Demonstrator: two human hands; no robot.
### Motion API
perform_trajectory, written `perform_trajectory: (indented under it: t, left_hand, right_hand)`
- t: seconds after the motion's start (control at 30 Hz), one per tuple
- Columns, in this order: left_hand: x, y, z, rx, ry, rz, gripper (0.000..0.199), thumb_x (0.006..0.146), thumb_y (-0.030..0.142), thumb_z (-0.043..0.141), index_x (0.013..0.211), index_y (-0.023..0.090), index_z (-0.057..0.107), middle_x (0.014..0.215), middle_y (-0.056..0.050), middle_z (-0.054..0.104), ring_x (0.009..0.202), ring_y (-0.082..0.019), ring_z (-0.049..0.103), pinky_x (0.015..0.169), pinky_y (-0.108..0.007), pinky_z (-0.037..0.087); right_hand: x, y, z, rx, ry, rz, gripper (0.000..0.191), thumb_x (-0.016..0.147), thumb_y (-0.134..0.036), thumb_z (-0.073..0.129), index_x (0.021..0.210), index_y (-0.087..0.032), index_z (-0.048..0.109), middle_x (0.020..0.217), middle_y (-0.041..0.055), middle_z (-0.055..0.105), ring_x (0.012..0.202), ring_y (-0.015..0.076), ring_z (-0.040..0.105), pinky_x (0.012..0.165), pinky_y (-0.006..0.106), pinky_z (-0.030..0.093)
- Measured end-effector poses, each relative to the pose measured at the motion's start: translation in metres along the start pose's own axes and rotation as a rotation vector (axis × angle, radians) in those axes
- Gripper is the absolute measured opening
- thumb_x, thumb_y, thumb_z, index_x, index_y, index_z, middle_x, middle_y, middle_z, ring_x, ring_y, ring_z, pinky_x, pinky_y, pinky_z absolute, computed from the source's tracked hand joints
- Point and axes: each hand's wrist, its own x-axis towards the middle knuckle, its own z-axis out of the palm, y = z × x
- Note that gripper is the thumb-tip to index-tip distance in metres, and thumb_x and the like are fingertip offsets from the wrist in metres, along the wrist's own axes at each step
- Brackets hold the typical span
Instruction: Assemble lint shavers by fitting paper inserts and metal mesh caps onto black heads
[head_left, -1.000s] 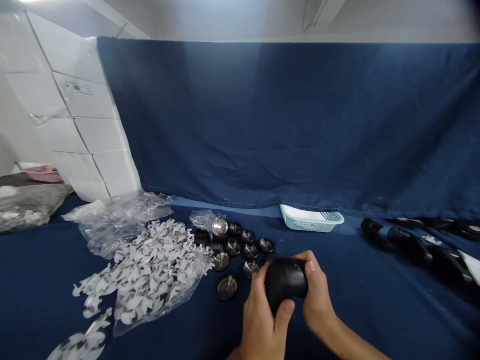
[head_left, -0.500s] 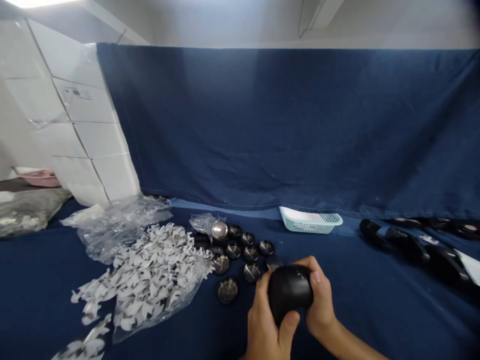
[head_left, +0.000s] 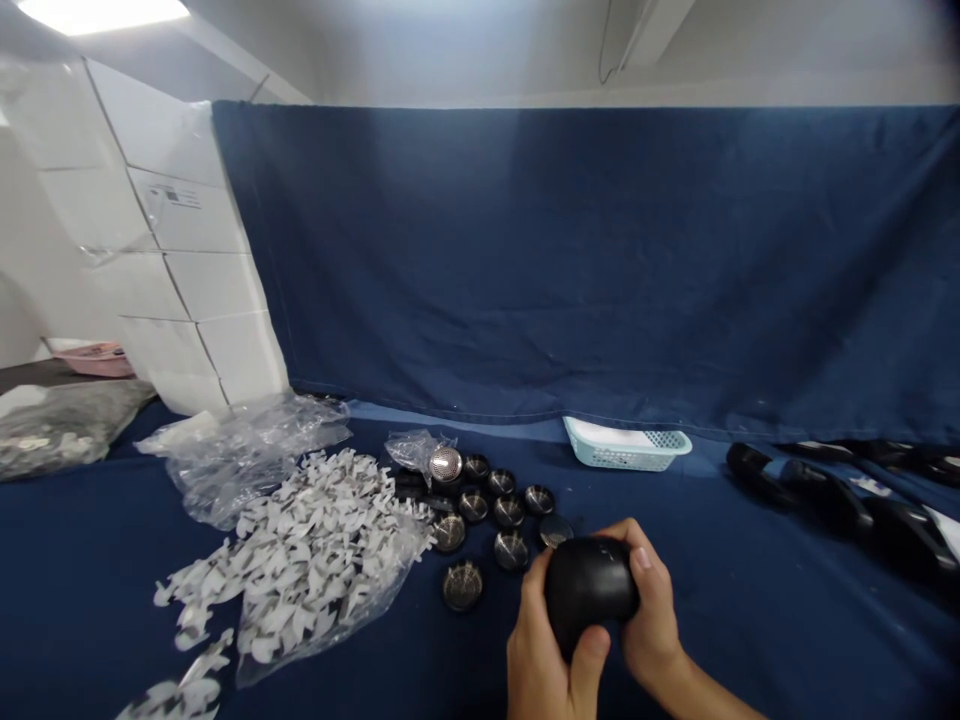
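Between my two hands is a smooth, rounded black plastic housing [head_left: 592, 588], held above the blue cloth; its exact kind does not show. My left hand [head_left: 546, 640] grips its left side, the thumb pressed on the near face. My right hand [head_left: 651, 610] wraps round the right side, with fingers over the top edge. The far side and underside of the housing are hidden. Just beyond and left of my hands lie several round black caps with metal mesh [head_left: 508, 512]. One perforated silver disc [head_left: 445, 463] sits at the back of that group.
A heap of small grey-white plastic parts [head_left: 315, 540] spreads to the left, partly on a clear bag. Crumpled plastic bags [head_left: 247, 450] lie behind it. A light-blue basket [head_left: 626, 447] stands at the back. More black housings [head_left: 832, 495] lie right. White boxes [head_left: 195, 280] are stacked left.
The view has shifted slightly, so everything sits a little farther right and lower. Both hands keep hold of the black housing, which has turned slightly; small light marks now show on its top.
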Motion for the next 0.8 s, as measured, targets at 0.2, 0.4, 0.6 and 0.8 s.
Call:
perform_trajectory:
  t: [0.2,0.4,0.6,0.8]
  left_hand:
    - [0.001,0.006,0.0,0.004,0.017,-0.074,0.058,0.091,0.053,0.045,0.136,0.018,0.038,0.13,-0.015,0.059,0.117,-0.027,0.058,0.097,-0.038,0.045]
    - [0.002,0.013,0.008,-0.016,0.067,-0.258,0.051,0.094,0.049,0.039,0.133,0.016,0.043,0.128,-0.015,0.061,0.114,-0.026,0.06,0.096,-0.035,0.046]
    - [0.008,0.007,-0.004,0.108,0.041,-0.073,0.054,0.093,0.047,0.046,0.139,0.018,0.039,0.136,-0.014,0.055,0.123,-0.027,0.054,0.101,-0.039,0.044]
    - [0.013,-0.002,-0.022,0.391,0.03,0.299,0.067,0.089,0.048,0.057,0.143,0.015,0.034,0.137,-0.02,0.053,0.125,-0.034,0.052,0.1,-0.046,0.047]
  right_hand:
    - [0.0,0.007,0.0,-0.037,0.013,-0.019,0.044,0.095,-0.052,0.027,0.08,-0.022,0.056,0.064,-0.0002,0.056,0.056,0.0166,0.047,0.052,0.028,0.038]
    - [0.005,0.021,-0.009,-0.085,-0.009,-0.07,0.056,0.083,-0.07,0.039,0.096,-0.02,0.061,0.07,0.0029,0.061,0.061,0.0203,0.052,0.054,0.032,0.037]
    - [0.011,0.01,-0.003,-0.026,-0.046,0.011,0.046,0.092,-0.058,0.032,0.088,-0.021,0.06,0.072,0.0026,0.061,0.063,0.019,0.052,0.056,0.03,0.04]
    - [0.017,-0.015,-0.001,0.081,-0.063,0.128,0.043,0.092,-0.055,0.034,0.078,-0.021,0.056,0.07,0.0006,0.057,0.063,0.017,0.05,0.059,0.029,0.044]
